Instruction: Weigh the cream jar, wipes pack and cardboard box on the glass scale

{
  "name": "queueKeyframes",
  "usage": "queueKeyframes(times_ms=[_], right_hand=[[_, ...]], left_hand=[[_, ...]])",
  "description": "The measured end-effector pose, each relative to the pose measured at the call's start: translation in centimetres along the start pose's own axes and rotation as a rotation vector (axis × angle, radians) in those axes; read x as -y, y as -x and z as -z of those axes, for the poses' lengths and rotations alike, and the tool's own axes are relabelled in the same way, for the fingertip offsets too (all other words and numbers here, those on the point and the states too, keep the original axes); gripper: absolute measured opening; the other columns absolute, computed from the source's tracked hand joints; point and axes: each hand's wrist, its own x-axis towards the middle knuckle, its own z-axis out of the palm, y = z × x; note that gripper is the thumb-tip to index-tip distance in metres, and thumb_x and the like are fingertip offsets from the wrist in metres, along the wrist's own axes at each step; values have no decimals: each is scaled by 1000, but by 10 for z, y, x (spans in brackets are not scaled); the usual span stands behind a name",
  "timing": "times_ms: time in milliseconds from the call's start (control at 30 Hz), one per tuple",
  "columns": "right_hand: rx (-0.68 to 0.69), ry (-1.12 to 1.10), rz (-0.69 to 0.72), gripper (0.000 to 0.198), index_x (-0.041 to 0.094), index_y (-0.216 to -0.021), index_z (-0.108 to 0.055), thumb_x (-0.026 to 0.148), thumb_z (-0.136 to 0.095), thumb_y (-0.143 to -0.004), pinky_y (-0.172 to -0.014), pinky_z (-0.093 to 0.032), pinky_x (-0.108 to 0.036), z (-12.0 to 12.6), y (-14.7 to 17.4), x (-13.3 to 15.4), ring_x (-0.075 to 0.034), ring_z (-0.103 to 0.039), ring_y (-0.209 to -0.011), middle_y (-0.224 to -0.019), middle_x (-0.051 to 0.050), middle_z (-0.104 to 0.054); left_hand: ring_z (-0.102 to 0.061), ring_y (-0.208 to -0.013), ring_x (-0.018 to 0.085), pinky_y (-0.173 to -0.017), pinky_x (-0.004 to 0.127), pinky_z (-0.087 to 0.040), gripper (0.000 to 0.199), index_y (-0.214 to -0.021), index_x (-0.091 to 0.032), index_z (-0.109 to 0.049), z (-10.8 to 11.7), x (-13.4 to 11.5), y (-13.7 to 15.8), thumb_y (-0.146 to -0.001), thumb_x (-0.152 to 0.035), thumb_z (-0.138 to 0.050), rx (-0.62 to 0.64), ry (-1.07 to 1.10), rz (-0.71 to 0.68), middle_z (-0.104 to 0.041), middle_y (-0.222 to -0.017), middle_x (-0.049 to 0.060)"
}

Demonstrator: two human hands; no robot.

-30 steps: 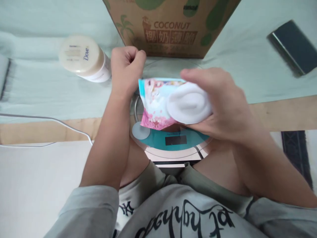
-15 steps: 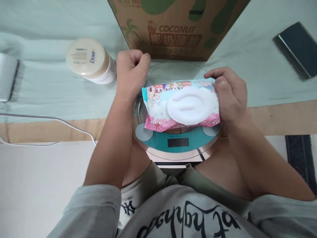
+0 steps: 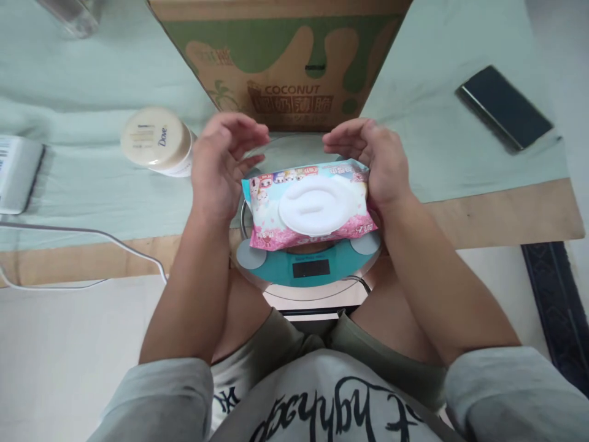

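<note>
A pink and light-blue pack of wet wipes [image 3: 267, 209] with a white oval lid lies flat on a round glass scale [image 3: 276, 273]. The scale has a teal front band, and its small display is dark. My left hand [image 3: 225, 159] is raised at the pack's left end, fingers apart and curved inward, holding nothing. At the right end, my right hand [image 3: 370, 156] is open too, with its fingers curved above the pack's far corner. Whether its palm touches the wrapper I cannot tell.
Behind the scale stands a cardboard box [image 3: 294, 67] printed COCONUT. A cream-lidded Dove jar [image 3: 151, 141] is left of my left hand. A dark phone [image 3: 506, 107] lies at the right, a white device [image 3: 18, 175] at the far left. A white cable [image 3: 92, 233] crosses the table edge.
My right hand has let go of the wipes pack, which rests on the scale. My left hand has opened from a fist. The view has shifted somewhat.
</note>
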Motion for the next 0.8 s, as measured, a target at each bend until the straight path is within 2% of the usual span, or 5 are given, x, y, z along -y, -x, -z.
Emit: queueKeyframes(times_ms=[100, 333, 467, 600, 800], right_hand=[[-16, -6, 33, 69, 16, -103, -67, 81, -43, -95, -108, -63, -37, -6, 2, -3, -15, -69, -106, -113, -11, -71], [-8, 36, 83, 59, 13, -93, -64, 69, -46, -99, -80, -51, -25, -4, 4, -6, -9, -59, -84, -92, -8, -65], [76, 221, 186, 53, 17, -117, -76, 61, -56, -97, -106, -57, -34, 13, 13, 27, -15, -66, -110, -119, -10, -71], [429, 562, 391, 85, 30, -168, -53, 70, -69, -94, -132, -50, -48, 14, 33, 61, -27, -55, -151, -163, -8, -53], [430, 843, 322, 87, 34, -168, -53, 60, -80, -90, -117, -56, -51, -8, 42, 65, -28, -61, -130, -149, -12, -57]], left_hand=[[-77, -96, 29, -83, 39, -60, 61, -99, -19, -76, -2, 6, 16, -77, -75, -82, 164, -96, 46, -81, -104, 14], [-60, -74, 21, -73, 36, -44, 27, -82, -20, -79, -14, 9, 25, -82, -46, -73, 221, -283, -38, -69, -74, 5], [-57, -68, 21, -67, 34, -42, 30, -79, -21, -79, -15, 9, 25, -85, -50, -71, 192, -285, -53, -63, -67, 3], [-61, -69, 21, -66, 34, -45, 26, -76, -19, -76, -17, 7, 25, -85, -44, -77, 101, -212, -46, -67, -71, 6], [-65, -72, 18, -83, 33, -54, 24, -79, -22, -55, -1, -20, 12, -98, -35, -49, -335, -51, -202, -62, -68, 4]])
